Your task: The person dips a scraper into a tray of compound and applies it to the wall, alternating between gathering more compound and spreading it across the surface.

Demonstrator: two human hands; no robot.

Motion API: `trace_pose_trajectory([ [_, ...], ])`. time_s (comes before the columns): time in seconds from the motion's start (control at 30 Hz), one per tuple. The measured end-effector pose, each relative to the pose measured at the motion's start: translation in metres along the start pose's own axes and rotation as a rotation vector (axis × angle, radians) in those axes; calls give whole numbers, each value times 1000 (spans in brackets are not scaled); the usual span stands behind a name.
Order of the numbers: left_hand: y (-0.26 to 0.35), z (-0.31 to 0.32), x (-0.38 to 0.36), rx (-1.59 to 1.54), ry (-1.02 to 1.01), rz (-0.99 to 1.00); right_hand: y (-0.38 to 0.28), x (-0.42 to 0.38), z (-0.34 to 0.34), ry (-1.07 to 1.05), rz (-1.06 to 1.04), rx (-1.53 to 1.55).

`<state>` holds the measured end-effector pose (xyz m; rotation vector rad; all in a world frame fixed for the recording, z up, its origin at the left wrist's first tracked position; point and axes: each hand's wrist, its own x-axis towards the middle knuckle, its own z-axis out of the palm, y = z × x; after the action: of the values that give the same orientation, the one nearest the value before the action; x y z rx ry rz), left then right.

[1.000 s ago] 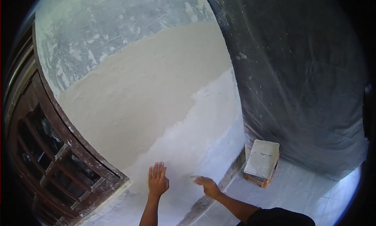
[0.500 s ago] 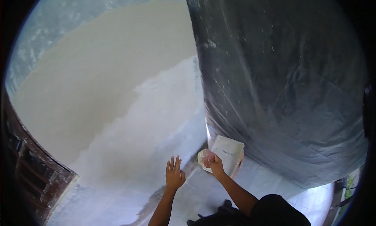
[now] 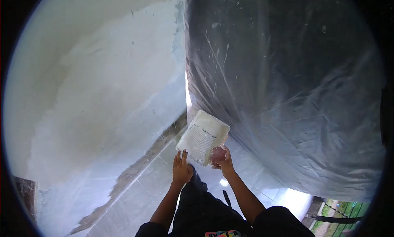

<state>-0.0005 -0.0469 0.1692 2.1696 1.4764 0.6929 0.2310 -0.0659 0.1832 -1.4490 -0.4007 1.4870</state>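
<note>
My right hand is closed round a pinkish, rounded piece with pale smears on its edge; its exact kind I cannot tell. This piece overlaps the near right corner of a white paint tray. Ridges run across the tray's sloped part, and thick white paint coats it. At the tray's near left corner is my left hand, fingers stretched out with the tips right at the rim.
A wall with beige and white coated areas rises on the left. Dark plastic sheeting hangs at the right. Below lies a grey tiled floor with a brown strip along the wall. Greenery shows at lower right.
My view has swung down and right. The tray is now turned and nearer to me. My left hand has come to its corner; my right hand keeps the pinkish piece, now at the near side.
</note>
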Motion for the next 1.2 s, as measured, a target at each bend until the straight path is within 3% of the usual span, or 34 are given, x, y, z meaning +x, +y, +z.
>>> trace_pose_trajectory([
  [0.17,-15,39,25,-48,-106,-137,0,49,-15,-31,-63,-161],
  [0.37,-53,90,59,-55,-199,-170,7,131,-32,23,-194,-559],
  [0.47,-67,106,71,-75,-240,-199,-2,161,-20,55,-185,-676],
  [0.53,-80,118,74,-66,-247,-197,0,185,-14,38,-342,-883],
  [0.57,-87,125,74,-76,-268,-222,6,199,-11,30,-310,-894],
  [0.63,-101,138,74,-53,-239,-212,18,228,-4,-113,-461,-920],
  [0.77,-119,155,70,-69,-216,-280,26,273,20,-237,-478,-1033],
  [0.83,-120,160,69,-71,-194,-319,22,288,32,-238,-553,-1310],
  [0.97,-119,169,66,-118,-150,-367,25,306,45,-331,-525,-1405],
  [1.03,-116,175,64,-134,-154,-387,41,316,37,-429,-810,-1533],
  [1.2,-111,186,66,-179,-122,-395,47,335,31,-498,-965,-1498],
])
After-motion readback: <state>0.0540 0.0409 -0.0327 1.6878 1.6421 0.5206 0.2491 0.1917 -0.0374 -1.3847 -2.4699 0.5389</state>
